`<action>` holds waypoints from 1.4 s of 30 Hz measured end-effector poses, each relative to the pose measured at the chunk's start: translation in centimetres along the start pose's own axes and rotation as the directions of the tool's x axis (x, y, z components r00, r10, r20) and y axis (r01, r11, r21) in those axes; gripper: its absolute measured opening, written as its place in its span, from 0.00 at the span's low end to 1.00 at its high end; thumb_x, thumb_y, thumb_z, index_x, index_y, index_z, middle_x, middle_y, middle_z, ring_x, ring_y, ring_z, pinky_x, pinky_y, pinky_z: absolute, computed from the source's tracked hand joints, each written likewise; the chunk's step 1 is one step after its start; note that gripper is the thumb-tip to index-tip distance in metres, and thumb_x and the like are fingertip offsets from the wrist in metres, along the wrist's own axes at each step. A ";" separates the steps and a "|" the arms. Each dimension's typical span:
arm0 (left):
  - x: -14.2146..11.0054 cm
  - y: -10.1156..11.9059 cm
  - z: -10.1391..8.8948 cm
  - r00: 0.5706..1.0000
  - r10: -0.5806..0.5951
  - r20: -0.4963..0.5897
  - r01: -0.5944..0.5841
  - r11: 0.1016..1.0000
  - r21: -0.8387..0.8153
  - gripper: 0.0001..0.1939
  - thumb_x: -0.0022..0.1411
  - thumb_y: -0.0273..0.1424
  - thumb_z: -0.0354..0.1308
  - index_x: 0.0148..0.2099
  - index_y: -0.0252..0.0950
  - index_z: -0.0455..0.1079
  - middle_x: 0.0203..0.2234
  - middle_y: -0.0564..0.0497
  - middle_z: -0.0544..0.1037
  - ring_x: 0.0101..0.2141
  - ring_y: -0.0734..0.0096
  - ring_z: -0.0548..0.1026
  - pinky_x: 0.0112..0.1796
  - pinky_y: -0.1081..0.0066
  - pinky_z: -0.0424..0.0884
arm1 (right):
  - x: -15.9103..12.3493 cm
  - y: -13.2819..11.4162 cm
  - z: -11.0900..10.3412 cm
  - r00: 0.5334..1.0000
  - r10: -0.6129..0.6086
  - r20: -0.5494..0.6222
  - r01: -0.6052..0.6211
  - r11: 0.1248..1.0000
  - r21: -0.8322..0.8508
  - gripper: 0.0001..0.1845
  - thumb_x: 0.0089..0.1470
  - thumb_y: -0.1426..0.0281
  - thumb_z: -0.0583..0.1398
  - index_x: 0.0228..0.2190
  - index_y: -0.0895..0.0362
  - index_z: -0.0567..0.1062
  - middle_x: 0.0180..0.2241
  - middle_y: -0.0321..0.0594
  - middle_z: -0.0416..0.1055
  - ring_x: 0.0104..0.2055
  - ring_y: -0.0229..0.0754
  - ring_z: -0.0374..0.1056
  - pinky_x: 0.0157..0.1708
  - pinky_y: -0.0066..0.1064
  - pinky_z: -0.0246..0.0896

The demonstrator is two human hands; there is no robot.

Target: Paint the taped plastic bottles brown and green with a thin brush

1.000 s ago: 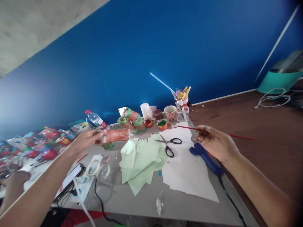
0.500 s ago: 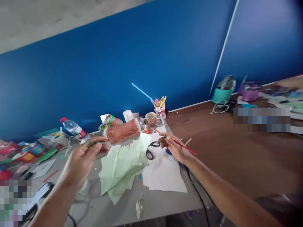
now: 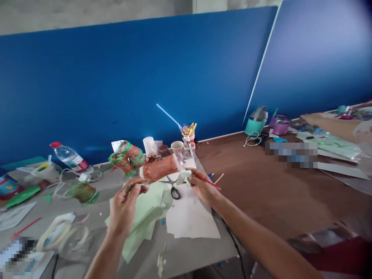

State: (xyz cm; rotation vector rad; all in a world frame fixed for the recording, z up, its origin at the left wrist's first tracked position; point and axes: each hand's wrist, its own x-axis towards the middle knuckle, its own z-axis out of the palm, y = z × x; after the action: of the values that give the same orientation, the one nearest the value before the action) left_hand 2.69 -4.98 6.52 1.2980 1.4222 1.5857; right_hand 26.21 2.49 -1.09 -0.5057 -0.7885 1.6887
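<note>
My left hand pinches the left end of a clear plastic bottle coated in reddish-brown paint. The bottle lies on its side in the air, its clear neck towards the right. My right hand is closed around a thin red paintbrush. A pale green-white folded piece of paper sits at the right fingertips, just below the bottle neck; the brush tip is hidden. Under the bottle are black-handled scissors, pale green sheets and white paper.
Brown-and-green bottle pieces stand behind, near a paper cup and a cup of tools. A water bottle leans at left, near a green-rimmed piece. A black cable hangs off the front edge. Another person's arm reaches in at far right.
The brown bottle has come rightwards and nearer, still in my left hand. My right hand, with the brush, has closed in on the neck and now touches the pale paper. The view has turned right.
</note>
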 end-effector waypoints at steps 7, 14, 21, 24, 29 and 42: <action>1.7 -2.2 -1.5 0.974 -0.133 -0.182 0.026 0.868 -0.496 0.13 0.42 0.36 0.72 0.30 0.36 0.77 0.23 0.55 0.79 0.23 0.75 0.73 0.30 0.72 0.68 | 0.1 -0.8 -0.9 0.999 -0.033 -0.041 0.021 0.965 -0.260 0.22 0.42 0.66 0.69 0.42 0.53 0.75 0.23 0.29 0.64 0.26 0.35 0.60 0.30 0.28 0.55; 2.1 -3.8 -2.7 0.958 -0.119 -0.260 -0.049 0.828 -0.559 0.14 0.40 0.35 0.73 0.30 0.36 0.77 0.25 0.55 0.80 0.23 0.76 0.74 0.29 0.74 0.69 | -0.4 -1.5 1.0 0.999 -0.025 -0.020 0.006 0.767 -0.641 0.21 0.43 0.62 0.66 0.40 0.57 0.74 0.21 0.30 0.62 0.24 0.36 0.58 0.27 0.29 0.53; 2.6 -4.3 -3.7 0.937 -0.100 -0.334 -0.127 0.795 -0.593 0.12 0.42 0.34 0.72 0.30 0.36 0.77 0.25 0.56 0.80 0.23 0.77 0.74 0.30 0.74 0.69 | 0.1 -0.9 3.2 0.993 0.036 0.113 0.070 0.592 -0.803 0.17 0.46 0.66 0.63 0.39 0.58 0.74 0.24 0.33 0.66 0.27 0.38 0.62 0.28 0.30 0.56; 2.8 -4.2 -4.2 0.926 -0.075 -0.371 -0.173 0.789 -0.589 0.12 0.43 0.33 0.71 0.31 0.36 0.77 0.26 0.57 0.79 0.23 0.78 0.74 0.31 0.74 0.69 | 1.3 0.3 4.6 0.982 0.024 0.188 0.149 0.517 -0.843 0.14 0.48 0.69 0.60 0.40 0.57 0.73 0.23 0.32 0.65 0.25 0.37 0.62 0.27 0.29 0.57; 2.8 -4.4 -4.5 0.911 -0.040 -0.410 -0.218 0.798 -0.562 0.10 0.45 0.33 0.70 0.32 0.36 0.76 0.26 0.57 0.79 0.24 0.78 0.74 0.32 0.74 0.68 | 3.0 3.3 7.2 0.956 0.037 0.290 0.252 0.395 -0.883 0.17 0.49 0.75 0.59 0.42 0.57 0.75 0.31 0.39 0.75 0.29 0.40 0.69 0.31 0.31 0.63; 2.3 -5.6 -4.0 0.962 0.037 -0.270 -0.148 0.903 -0.404 0.09 0.51 0.35 0.67 0.33 0.37 0.77 0.25 0.54 0.77 0.26 0.74 0.72 0.32 0.73 0.67 | 2.0 -1.2 5.5 0.940 -0.194 0.281 0.334 0.690 -0.642 0.28 0.56 0.51 0.58 0.52 0.54 0.68 0.48 0.49 0.72 0.38 0.45 0.73 0.41 0.39 0.69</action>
State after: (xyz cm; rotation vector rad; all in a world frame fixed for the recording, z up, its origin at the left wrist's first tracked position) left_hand -2.64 -3.06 2.00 0.9400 1.0809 2.0496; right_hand 22.71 3.26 3.65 -0.6920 -1.5773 1.1372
